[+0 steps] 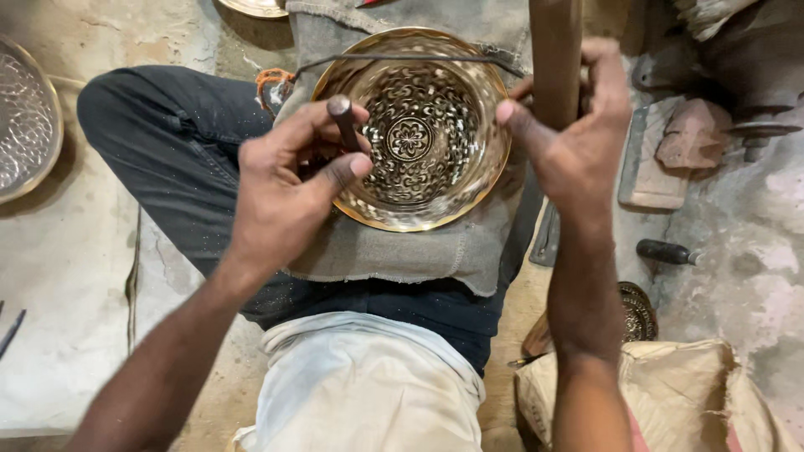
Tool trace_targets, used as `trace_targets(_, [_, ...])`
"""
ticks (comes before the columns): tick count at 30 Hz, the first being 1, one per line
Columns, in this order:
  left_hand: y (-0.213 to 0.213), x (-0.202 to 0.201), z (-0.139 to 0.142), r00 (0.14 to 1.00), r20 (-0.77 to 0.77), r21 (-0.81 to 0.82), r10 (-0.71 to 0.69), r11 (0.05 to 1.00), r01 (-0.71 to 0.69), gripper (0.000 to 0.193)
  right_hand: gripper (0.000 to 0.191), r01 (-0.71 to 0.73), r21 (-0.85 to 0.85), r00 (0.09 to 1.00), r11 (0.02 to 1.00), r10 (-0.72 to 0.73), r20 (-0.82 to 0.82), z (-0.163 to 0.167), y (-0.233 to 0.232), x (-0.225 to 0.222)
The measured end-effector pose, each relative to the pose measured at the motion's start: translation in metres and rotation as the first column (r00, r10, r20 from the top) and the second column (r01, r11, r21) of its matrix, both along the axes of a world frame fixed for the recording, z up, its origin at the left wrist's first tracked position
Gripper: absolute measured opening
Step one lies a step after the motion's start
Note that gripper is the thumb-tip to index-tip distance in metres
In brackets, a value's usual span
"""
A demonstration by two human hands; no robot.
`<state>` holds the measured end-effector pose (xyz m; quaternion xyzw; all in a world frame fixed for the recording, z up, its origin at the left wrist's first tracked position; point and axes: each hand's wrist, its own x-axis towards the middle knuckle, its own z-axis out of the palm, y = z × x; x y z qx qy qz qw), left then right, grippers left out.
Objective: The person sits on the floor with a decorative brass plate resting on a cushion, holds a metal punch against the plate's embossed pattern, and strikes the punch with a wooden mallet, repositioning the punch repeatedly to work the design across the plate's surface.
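A shiny brass bowl (435, 180) with an engraved flower pattern inside rests on a grey cloth (394, 251) over my lap. My left hand (289, 180) grips a short dark metal punch (343, 117), its tip pointing down at the bowl's left inner wall. My right hand (574, 125) is closed around a thick wooden handle (555, 50) held upright at the bowl's right rim. A thin dark wire (402, 59) crosses the bowl's far edge.
A hammered metal plate (25, 125) lies at the left on the floor. A dark-handled tool (666, 251), stone blocks (670, 151) and a small engraved dish (638, 314) sit at the right. A sack (670, 393) lies at the lower right.
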<state>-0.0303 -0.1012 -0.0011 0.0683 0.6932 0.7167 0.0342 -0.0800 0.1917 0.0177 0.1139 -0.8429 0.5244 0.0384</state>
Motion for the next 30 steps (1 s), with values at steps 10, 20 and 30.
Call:
trace_targets(10, [0.027,0.013,-0.007,0.995,0.096,0.072,-0.04,0.997,0.033,0.032,0.044,-0.023,0.121,0.997,0.992,0.032,-0.07,0.009,0.009,0.026])
trace_targets(20, [0.044,0.018,-0.007,0.999,-0.032,-0.273,-0.01,0.962,0.001,0.04,0.062,-0.188,0.255,0.979,0.948,0.2,-0.022,0.035,0.028,0.051])
trace_targets(30, [0.036,0.01,-0.011,0.983,-0.157,-0.47,-0.1,0.883,0.015,0.031,0.056,-0.295,0.007,0.94,0.956,0.288,0.18,0.032,0.037,0.038])
